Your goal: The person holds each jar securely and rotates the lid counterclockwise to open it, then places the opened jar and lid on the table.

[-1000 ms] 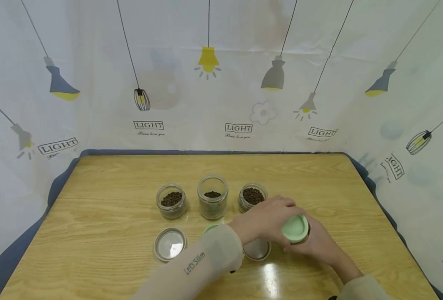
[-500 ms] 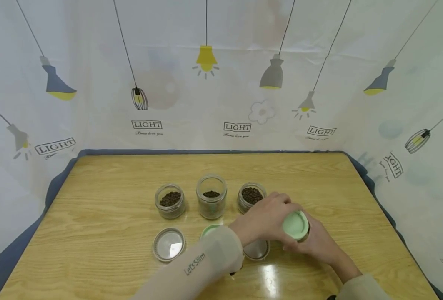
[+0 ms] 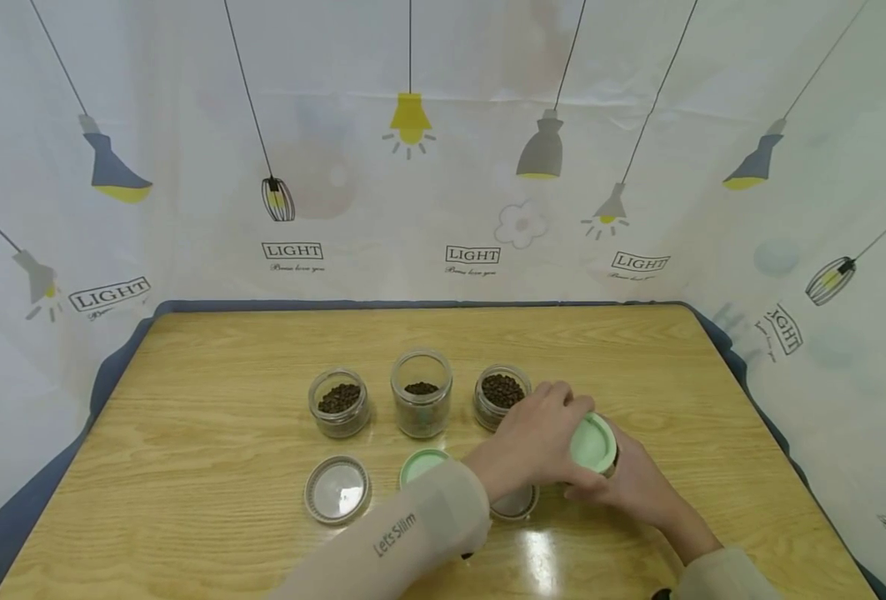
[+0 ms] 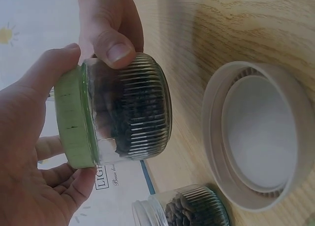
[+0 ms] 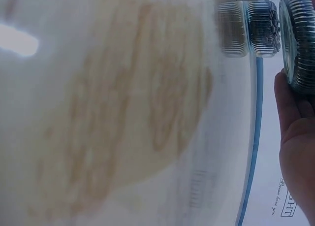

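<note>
Above the right front of the table, both hands hold a ribbed glass jar (image 4: 142, 108) of dark beans, clear of the wood in the left wrist view. My left hand (image 3: 536, 442) reaches across and grips the jar's light green lid (image 3: 594, 443), thumb on one side and fingers on the other. Lower down, my right hand (image 3: 633, 479) grips the glass body, its thumb lying on the ribs in the left wrist view. The lid sits on the jar's mouth. In the right wrist view the jar's base shows beside the right hand (image 5: 300, 152).
Behind the hands stand three lidless glass jars in a row: left (image 3: 339, 403), taller middle (image 3: 422, 400) and right (image 3: 501, 393), all with dark beans. In front lie a pale lid (image 3: 337, 490), a green lid (image 3: 422, 463) and another pale lid (image 4: 261, 132), partly under the left arm.
My left hand has turned and shifted slightly on the held lid, with its forearm a little further right. More of the green lid on the table shows. The right hand keeps its grip.
</note>
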`<state>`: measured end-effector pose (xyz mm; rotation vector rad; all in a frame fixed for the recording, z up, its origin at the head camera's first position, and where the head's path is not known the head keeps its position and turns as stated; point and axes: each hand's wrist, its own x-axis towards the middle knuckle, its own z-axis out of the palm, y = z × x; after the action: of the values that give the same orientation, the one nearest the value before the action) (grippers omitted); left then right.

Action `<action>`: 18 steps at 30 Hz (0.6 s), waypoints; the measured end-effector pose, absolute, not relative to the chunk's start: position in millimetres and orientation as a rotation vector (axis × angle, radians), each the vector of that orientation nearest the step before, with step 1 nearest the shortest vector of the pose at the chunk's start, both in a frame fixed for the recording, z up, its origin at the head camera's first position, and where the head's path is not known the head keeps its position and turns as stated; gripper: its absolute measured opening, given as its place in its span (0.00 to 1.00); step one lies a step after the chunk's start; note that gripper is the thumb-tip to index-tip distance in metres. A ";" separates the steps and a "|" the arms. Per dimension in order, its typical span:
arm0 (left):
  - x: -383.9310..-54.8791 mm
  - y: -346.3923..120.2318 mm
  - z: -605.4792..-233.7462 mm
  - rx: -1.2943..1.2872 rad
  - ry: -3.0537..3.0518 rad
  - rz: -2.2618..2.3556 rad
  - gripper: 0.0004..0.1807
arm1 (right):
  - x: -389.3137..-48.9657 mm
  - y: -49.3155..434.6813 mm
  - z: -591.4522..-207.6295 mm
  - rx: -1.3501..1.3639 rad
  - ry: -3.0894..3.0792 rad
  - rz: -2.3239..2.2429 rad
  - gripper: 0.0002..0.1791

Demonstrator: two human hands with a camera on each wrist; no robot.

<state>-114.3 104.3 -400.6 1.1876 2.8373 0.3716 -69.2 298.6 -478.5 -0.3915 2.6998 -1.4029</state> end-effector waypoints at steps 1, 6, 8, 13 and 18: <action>-114.1 104.6 -400.7 1.186 2.846 0.368 0.48 | -69.2 298.6 -478.4 -0.391 2.702 -1.402 0.52; -113.7 105.3 -400.4 1.181 2.852 0.368 0.48 | -69.0 298.4 -478.5 -0.399 2.697 -1.421 0.51; -113.5 105.4 -400.5 1.181 2.851 0.369 0.48 | -68.9 298.2 -479.1 -0.405 2.692 -1.428 0.51; -112.8 106.0 -401.5 1.181 2.861 0.369 0.49 | -68.6 297.5 -479.8 -0.405 2.703 -1.423 0.52; -111.6 106.8 -402.1 1.174 2.883 0.351 0.48 | -68.7 296.5 -480.5 -0.394 2.716 -1.422 0.52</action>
<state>-111.6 106.8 -402.1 1.1739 2.8833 0.3505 -68.7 296.5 -480.5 -0.3943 2.7159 -1.4221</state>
